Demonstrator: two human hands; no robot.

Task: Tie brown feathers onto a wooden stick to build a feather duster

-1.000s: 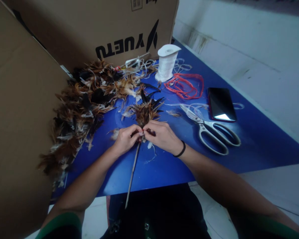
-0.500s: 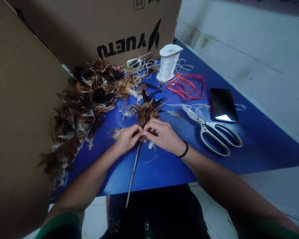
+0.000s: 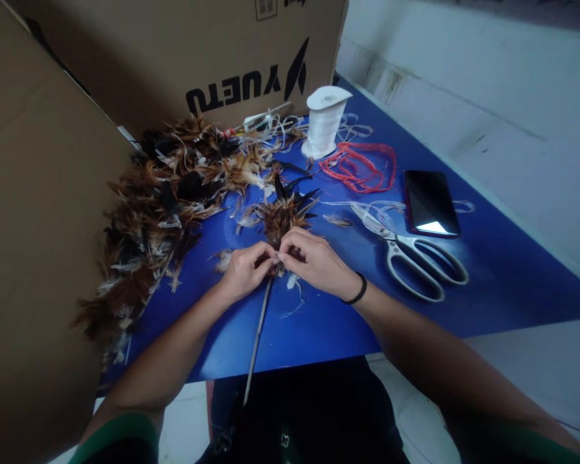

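Observation:
Brown and black feathers (image 3: 283, 216) are bunched at the upper end of a thin stick (image 3: 257, 341), which slants down past the table's front edge. My left hand (image 3: 249, 267) and my right hand (image 3: 312, 261) meet at the base of this bunch. Both are closed, thumb and fingertips pinched, the tips almost touching. What lies between the fingertips is too small and hidden to make out. White fluff (image 3: 292, 281) with fine strands sticks out below my right hand. A few loose pale feathers (image 3: 222, 260) lie just left of my left hand.
A large feather pile (image 3: 159, 212) lines the left side against cardboard boxes (image 3: 140, 58). Behind stand a white ribbon spool (image 3: 325, 122) and coiled red string (image 3: 360, 169). Scissors (image 3: 418, 258) and a phone (image 3: 431, 203) lie right on the blue table (image 3: 319, 335), near the wall.
The whole view has shifted very slightly. Both hands stay pinched together at the base of the feather bunch, with only a slight movement of my right fingers.

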